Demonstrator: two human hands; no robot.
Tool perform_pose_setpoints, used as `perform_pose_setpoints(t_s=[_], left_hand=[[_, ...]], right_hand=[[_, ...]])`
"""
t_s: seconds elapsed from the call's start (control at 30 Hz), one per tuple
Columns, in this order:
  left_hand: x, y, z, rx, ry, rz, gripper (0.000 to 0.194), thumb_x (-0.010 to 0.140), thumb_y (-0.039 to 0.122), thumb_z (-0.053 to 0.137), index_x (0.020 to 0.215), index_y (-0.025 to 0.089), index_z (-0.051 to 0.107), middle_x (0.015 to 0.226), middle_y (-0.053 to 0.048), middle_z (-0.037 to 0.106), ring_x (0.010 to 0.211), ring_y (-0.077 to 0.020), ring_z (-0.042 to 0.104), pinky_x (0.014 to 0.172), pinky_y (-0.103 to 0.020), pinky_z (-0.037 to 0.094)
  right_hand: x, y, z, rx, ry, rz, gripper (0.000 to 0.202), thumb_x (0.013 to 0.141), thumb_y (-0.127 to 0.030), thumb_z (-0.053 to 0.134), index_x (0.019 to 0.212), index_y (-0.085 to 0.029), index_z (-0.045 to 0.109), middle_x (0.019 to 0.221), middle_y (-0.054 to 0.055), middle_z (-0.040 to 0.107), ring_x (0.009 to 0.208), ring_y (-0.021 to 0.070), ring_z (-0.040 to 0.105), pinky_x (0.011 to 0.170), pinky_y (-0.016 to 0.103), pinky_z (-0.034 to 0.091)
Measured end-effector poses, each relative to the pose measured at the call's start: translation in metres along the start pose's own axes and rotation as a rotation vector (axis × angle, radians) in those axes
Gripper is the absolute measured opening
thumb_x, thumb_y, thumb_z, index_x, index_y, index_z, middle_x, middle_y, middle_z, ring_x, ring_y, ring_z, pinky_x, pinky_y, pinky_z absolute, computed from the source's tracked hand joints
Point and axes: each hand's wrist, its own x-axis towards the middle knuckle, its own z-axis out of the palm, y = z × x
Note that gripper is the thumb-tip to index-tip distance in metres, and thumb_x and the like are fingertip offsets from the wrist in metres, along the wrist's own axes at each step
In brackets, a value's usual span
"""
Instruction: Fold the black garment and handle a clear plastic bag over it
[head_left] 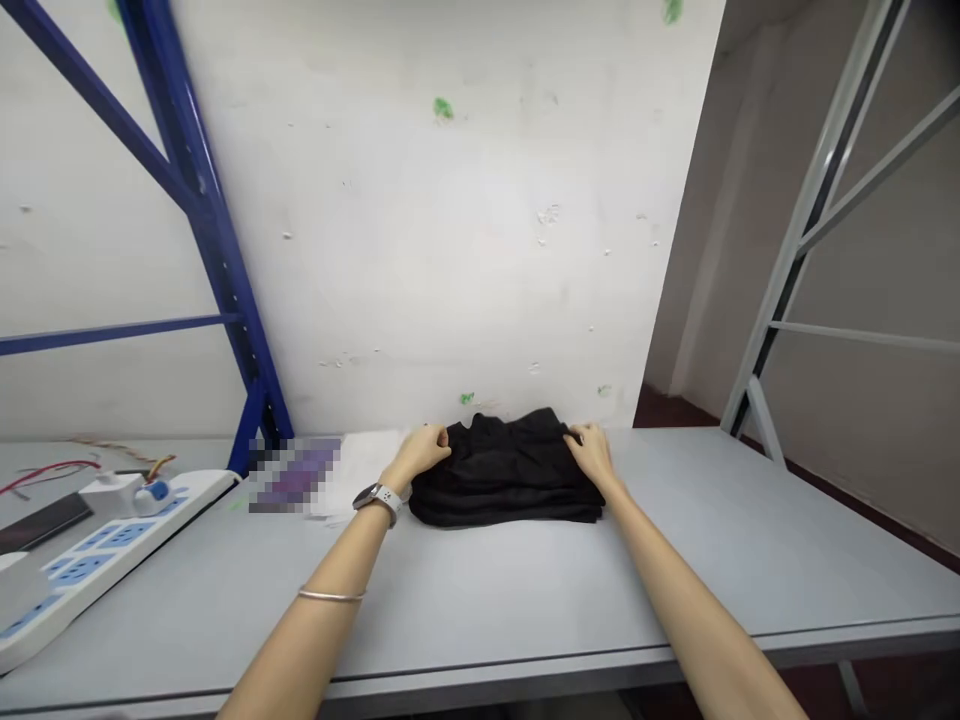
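A pile of folded black cloth (510,470) lies on the grey shelf top, close to the white wall. It looks like a garment, though its exact kind does not show. My left hand (421,452) is at its upper left corner, with fingers curled and pinched on the fabric edge. At the upper right corner, my right hand (590,452) pinches the cloth between thumb and fingers. Several soft layers show along the front of the pile. A watch (380,498) with a pale strap sits on my left wrist, and a thin bangle (331,596) is farther up that arm.
White paper sheets (358,465) and a blurred purple item (300,475) lie left of the cloth. Along the left runs a white power strip (112,545) with plugs and wires. Blue rack posts (217,240) rise at the left, a grey post (787,250) at the right.
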Motion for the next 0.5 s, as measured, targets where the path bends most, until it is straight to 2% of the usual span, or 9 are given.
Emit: perform_pose_setpoints(t_s=[0.17, 0.27, 0.37, 0.5], left_hand=[[0.003, -0.017, -0.007, -0.079, -0.127, 0.057, 0.025, 0.088, 0.033, 0.058, 0.104, 0.014, 0.059, 0.103, -0.005, 0.063, 0.090, -0.0176, 0.061, 0.079, -0.037, 0.051], [-0.003, -0.025, -0.016, -0.125, -0.173, 0.074, 0.015, 0.082, 0.029, 0.060, 0.087, 0.016, 0.063, 0.086, -0.001, 0.065, 0.081, -0.0176, 0.060, 0.070, -0.030, 0.047], [-0.005, -0.030, -0.029, -0.169, -0.238, 0.100, 0.010, 0.075, 0.028, 0.057, 0.073, 0.019, 0.061, 0.067, 0.003, 0.059, 0.066, -0.0167, 0.056, 0.057, -0.025, 0.039], [-0.004, -0.033, -0.042, -0.213, -0.312, 0.143, 0.009, 0.071, 0.027, 0.056, 0.066, 0.020, 0.059, 0.064, 0.003, 0.056, 0.063, -0.0161, 0.052, 0.056, -0.025, 0.037]], right_hand=[[0.017, 0.012, -0.006, 0.119, -0.040, 0.021, 0.025, 0.092, -0.032, 0.056, 0.111, -0.016, 0.058, 0.115, 0.007, 0.059, 0.099, 0.0196, 0.059, 0.085, 0.040, 0.050], [0.017, 0.011, -0.020, 0.217, -0.099, -0.011, 0.015, 0.087, -0.027, 0.061, 0.095, -0.015, 0.063, 0.103, 0.004, 0.061, 0.089, 0.0169, 0.058, 0.082, 0.037, 0.048], [0.014, 0.007, -0.040, 0.320, -0.156, -0.028, 0.005, 0.079, -0.023, 0.064, 0.079, -0.018, 0.066, 0.093, 0.002, 0.061, 0.077, 0.0147, 0.054, 0.079, 0.032, 0.044], [0.005, -0.002, -0.054, 0.449, -0.189, 0.073, 0.008, 0.071, -0.028, 0.068, 0.071, -0.021, 0.070, 0.078, 0.002, 0.061, 0.067, 0.0154, 0.049, 0.067, 0.030, 0.042]])
